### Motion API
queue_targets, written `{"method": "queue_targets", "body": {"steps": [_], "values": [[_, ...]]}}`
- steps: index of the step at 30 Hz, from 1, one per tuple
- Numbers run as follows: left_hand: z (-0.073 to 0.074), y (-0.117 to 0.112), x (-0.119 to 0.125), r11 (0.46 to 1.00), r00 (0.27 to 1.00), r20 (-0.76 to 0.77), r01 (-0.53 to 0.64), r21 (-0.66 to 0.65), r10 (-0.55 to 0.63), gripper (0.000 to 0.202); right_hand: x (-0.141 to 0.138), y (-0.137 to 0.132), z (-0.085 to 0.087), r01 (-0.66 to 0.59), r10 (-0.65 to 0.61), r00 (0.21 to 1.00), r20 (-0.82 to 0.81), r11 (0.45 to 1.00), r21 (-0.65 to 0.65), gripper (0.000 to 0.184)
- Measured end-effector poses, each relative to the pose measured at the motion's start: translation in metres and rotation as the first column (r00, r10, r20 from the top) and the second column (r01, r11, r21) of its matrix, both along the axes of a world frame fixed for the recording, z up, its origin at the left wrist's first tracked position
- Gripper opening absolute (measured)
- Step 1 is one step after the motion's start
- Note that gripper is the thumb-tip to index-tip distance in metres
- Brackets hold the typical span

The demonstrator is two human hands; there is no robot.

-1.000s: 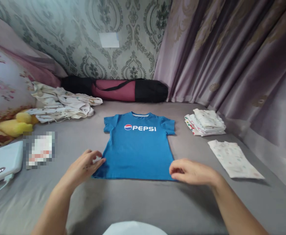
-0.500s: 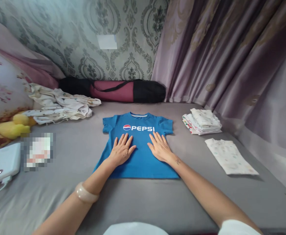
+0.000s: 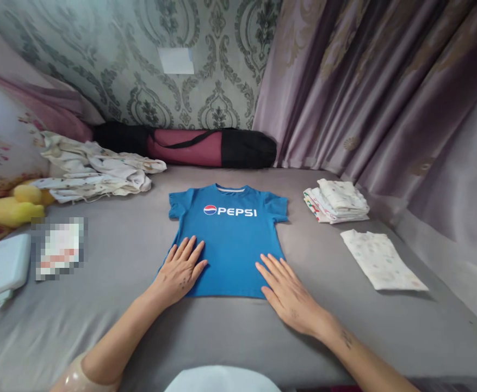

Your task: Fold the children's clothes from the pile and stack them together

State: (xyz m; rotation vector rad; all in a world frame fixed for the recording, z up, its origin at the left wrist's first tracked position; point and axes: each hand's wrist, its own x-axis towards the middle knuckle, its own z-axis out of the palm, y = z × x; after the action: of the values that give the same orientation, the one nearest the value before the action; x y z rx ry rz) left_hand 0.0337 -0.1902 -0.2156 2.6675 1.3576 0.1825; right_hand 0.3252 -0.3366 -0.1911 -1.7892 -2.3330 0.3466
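A blue T-shirt [image 3: 234,245] with a white PEPSI print lies spread flat, front side up, its collar pointing away from me. My left hand [image 3: 180,272] rests on the shirt's lower left part, palm down with the fingers stretched out. On the lower right side, my right hand [image 3: 287,294] has its fingers on the cloth and its palm beyond the shirt's edge. Neither hand grips anything. Both lower corners of the shirt are partly covered by the hands.
The grey sheet [image 3: 230,337] lies under everything. To the right are a stack of folded clothes [image 3: 338,201] and a single folded white garment [image 3: 383,261]. A crumpled white garment [image 3: 99,169], yellow plush toy [image 3: 12,209] and power bank [image 3: 4,267] sit left. Behind lies a maroon-and-black bag [image 3: 189,147].
Both hands have slid down the shirt toward its hem and moved outward, farther apart. The shirt stays in nearly the same place, and the view has shifted slightly.
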Motion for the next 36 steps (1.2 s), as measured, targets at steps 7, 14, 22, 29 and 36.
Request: {"method": "queue_targets", "body": {"steps": [7, 14, 22, 29, 36], "values": [[0.053, 0.021, -0.027, 0.879, 0.892, 0.398, 0.003, -0.477, 0.213, 0.053, 0.019, -0.024, 0.034, -0.043, 0.031, 0.996, -0.081, 0.987, -0.154, 0.044], [0.048, 0.106, -0.035, 0.71, 0.566, 0.446, -0.429, -0.558, 0.693, 0.041, -0.012, 0.055, 0.074, -0.19, 0.18, 0.981, -0.068, 0.964, -0.184, 0.03], [0.032, 0.145, -0.022, 0.676, 0.55, 0.41, -0.471, -0.567, 0.728, 0.021, -0.109, 0.178, 0.04, -0.234, 0.237, 0.971, 0.034, 0.969, -0.072, 0.038], [0.033, 0.161, -0.022, 0.768, 0.507, 0.604, -0.211, -0.604, 0.615, 0.019, -0.161, 0.193, -0.005, -0.118, 0.119, 0.992, -0.044, 0.993, 0.01, 0.056], [0.043, 0.168, -0.016, 0.802, 0.431, 0.692, -0.15, -0.578, 0.579, 0.016, -0.163, 0.193, -0.012, -0.111, 0.11, 0.992, -0.064, 0.994, -0.013, 0.07]]}}
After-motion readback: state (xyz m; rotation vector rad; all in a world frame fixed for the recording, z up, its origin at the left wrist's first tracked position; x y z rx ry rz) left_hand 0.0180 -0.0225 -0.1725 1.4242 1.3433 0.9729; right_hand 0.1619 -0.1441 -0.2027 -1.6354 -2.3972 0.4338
